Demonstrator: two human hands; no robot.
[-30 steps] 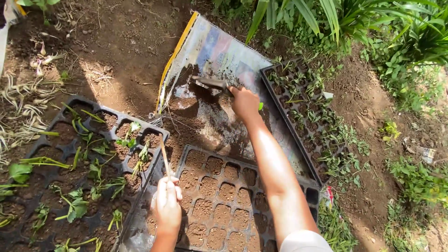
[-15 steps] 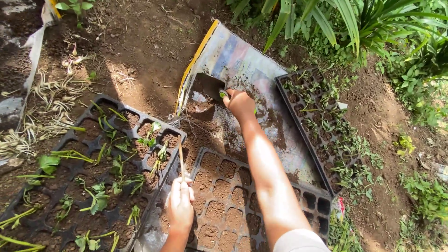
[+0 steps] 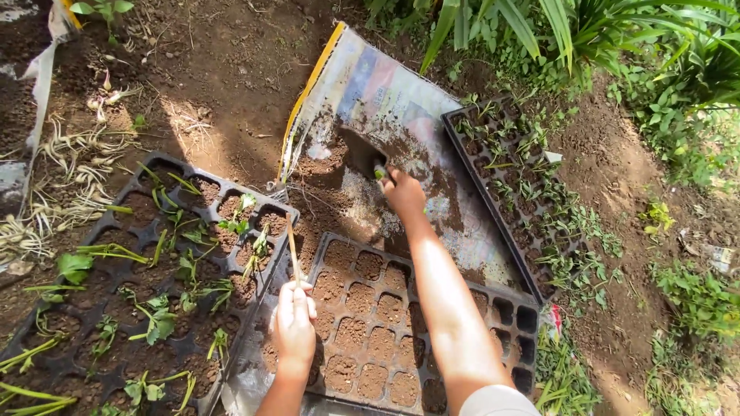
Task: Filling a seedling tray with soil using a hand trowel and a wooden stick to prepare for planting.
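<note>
Head view: right hand (image 3: 404, 192) closed around the handle of a small dark metal trowel (image 3: 364, 157), blade dug into loose brown soil (image 3: 324, 192) heaped on a flattened plastic sack with yellow edge and faded blue, red and white printed panels (image 3: 385, 92). Left hand (image 3: 293, 323) pinched shut on a thin wooden stick (image 3: 291, 248), stick pointing up and away from the wrist.

Landmark: black plastic seedling tray filled with bare soil (image 3: 370, 331), just below the sack. Left hand rests at its left edge; right forearm crosses over it. Left of it, black tray with green seedlings (image 3: 154, 270). Right of it, beside the sack, long black tray of small seedlings (image 3: 509, 177). Pale pulled roots (image 3: 69, 185) far left on dirt ground.
</note>
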